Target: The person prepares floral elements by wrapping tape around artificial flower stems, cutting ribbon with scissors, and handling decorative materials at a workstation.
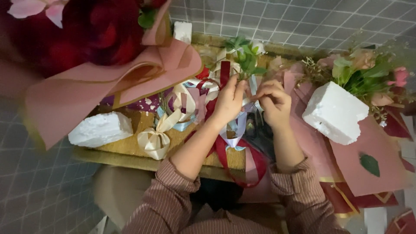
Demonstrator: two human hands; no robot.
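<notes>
My left hand [229,100] and my right hand [274,103] meet over a tangle of ribbons on a low table [130,159]. The left hand's fingers pinch pale ribbon beside a dark red ribbon [224,74]. My right hand's fingers curl around a thin pale ribbon strand at the same spot. A green leafy sprig [245,56] stands just beyond the fingertips. A long dark red ribbon [242,164] loops down under my wrists. A cream bow [154,139] lies to the left of my left forearm.
A big bouquet of dark red flowers in pink wrap [95,60] fills the upper left. White foam blocks lie at left [100,129], right [334,112] and back [182,31]. Pink paper sheets [368,160] and a small flower bunch [368,73] sit right. Grey tiled floor surrounds.
</notes>
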